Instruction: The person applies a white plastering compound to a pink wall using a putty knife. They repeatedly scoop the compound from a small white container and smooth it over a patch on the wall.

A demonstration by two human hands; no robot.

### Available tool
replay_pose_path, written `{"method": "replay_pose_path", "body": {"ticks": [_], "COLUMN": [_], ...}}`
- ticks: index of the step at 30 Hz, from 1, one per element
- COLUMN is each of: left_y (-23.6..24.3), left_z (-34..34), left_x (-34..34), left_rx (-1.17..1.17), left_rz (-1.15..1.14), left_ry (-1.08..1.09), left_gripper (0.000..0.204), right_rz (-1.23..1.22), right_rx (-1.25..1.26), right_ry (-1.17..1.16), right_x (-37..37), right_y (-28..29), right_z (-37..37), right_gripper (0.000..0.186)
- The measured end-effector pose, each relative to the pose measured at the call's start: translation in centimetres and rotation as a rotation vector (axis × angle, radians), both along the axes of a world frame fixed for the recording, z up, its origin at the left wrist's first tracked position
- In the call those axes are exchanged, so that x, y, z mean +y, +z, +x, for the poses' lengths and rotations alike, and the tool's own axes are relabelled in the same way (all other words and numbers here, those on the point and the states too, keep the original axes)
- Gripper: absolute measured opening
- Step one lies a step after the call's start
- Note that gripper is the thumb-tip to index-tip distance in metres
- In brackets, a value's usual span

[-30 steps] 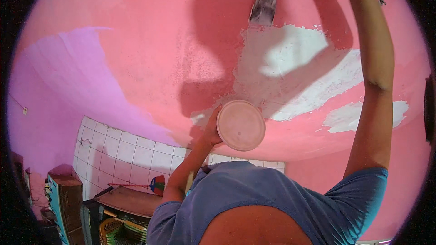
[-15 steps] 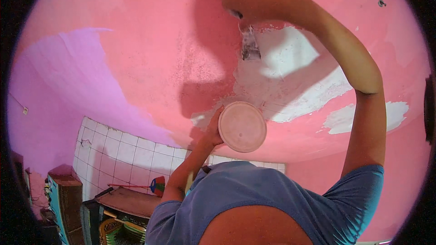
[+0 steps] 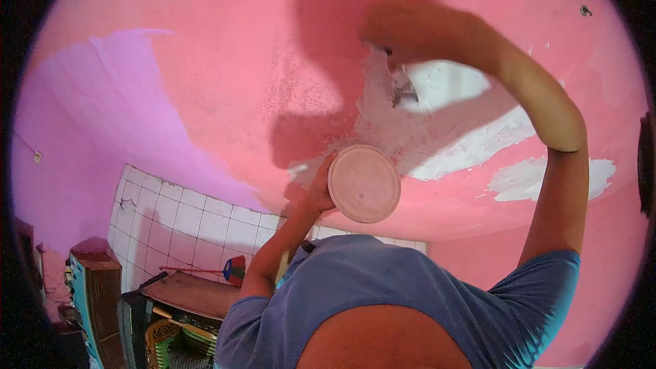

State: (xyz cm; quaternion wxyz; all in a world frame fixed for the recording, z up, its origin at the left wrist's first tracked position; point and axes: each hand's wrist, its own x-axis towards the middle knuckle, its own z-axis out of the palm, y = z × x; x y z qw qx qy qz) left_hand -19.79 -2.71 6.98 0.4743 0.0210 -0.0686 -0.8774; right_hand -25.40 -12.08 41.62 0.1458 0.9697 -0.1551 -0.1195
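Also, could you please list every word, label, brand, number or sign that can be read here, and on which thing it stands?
No readable text in this view.
Round pale disc in the left hand: no lettering visible.
Putty knife in the right hand: too blurred to tell.
Blue shirt: no print visible.
Cabinet, lower left: too small and dark to tell.

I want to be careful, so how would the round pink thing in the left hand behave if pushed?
The round pink thing is probably stiff, as its rim looks circular; perhaps light, since the left hand alone holds it. Pushed at its right edge, it might tip: the hand shows only at left.
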Motion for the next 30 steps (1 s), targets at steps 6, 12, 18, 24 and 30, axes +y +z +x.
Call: {"method": "replay_pose_path", "body": {"ticks": [6,12,18,24,30], "left_y": [-0.3,2.1,1.6,0.5,1.0], "left_z": [0.3,-1.2,0.6,-0.7,-1.2], "left_x": [0.2,0.0,1.7,-0.2,-0.5], "left_rx": [-0.309,0.123,-0.512,-0.224,-0.049], "left_rz": [-0.499,-0.103,-0.636,-0.221,-0.021], "left_ry": [0.364,-0.074,0.507,0.148,-0.005], "left_gripper": [0.056,0.058,0.057,0.055,0.057], "right_rz": [-0.256,-0.268,-0.134,-0.314,-0.273], "right_rx": [-0.056,0.229,0.149,0.010,0.066], "right_ry": [0.186,0.010,-0.150,0.196,0.071], "right_x": [-1.4,2.5,3.5,0.5,1.9], "right_y": [0.5,10.0,6.5,3.1,10.4], "right_z": [1.4,6.1,3.6,-0.1,4.4], "right_gripper": [0.026,0.021,0.016,0.021,0.019]}}
